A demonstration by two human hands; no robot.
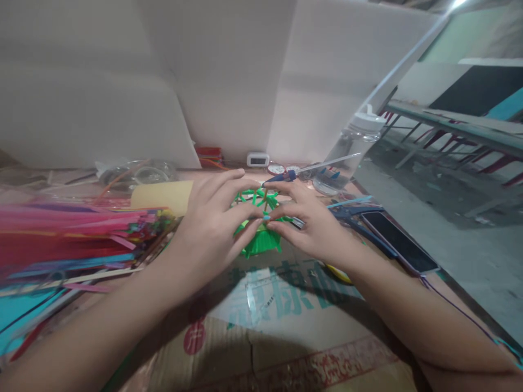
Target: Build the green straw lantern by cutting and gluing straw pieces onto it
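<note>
A small green craft model (262, 243), with a fringed lower edge and thin brown uprights, stands on the cardboard between my hands. My left hand (216, 218) reaches in from the left, thumb and finger pinched at a tiny light-blue piece (266, 218). From the other side, my right hand (306, 220) pinches at that same piece, its fingertips meeting those of the left. Its index finger lies by the top of the model, close to a dark blue pointed tool (281, 177) with a clear stick in it. Both hands partly cover the model.
Colourful strips (81, 234) lie to the left, near a yellow roll (163, 197). A clear bottle (347, 149), a phone (400, 241) and dark-handled tools (368, 226) stand or lie at right. A small digital clock (257, 159) is behind, before white panels (229, 81). Printed cardboard (286, 337) covers the front.
</note>
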